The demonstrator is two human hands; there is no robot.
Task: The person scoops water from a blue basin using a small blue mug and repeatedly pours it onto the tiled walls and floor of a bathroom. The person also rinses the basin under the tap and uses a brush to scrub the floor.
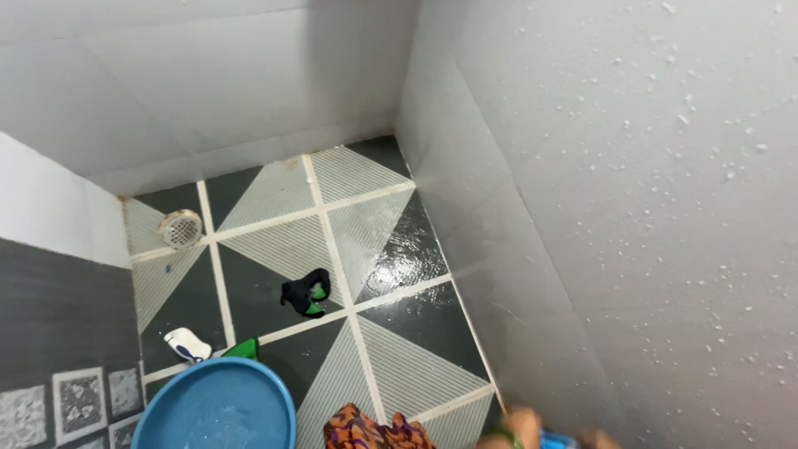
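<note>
Head view. A hand [524, 431] appeared at the bottom edge, blurred and cut off by the frame — which of the person's hands it was could not be told. It seemed closed around a small blue object [559, 440], but the fingers were too smeared to judge how tightly, and the object's kind was unreadable. The hand lay just beside the grey wall tile [582, 208], whose surface was speckled with water droplets.

To the left of the hand, at the frame's bottom, lay a patterned orange-and-purple cloth [370, 432], partly cropped. Farther left stood a blue basin [218, 407] holding water, its lower half cut off. Just beyond the basin's rim — away from the hand — rested a white-and-blue brush-like item [188, 343] and a green corner [243, 348] of something mostly hidden. A dark rag with green patches [306, 293] lay on the triangle-patterned floor [391, 349], well apart from the hand. A round drain cover [180, 229] sat in the far corner.
</note>
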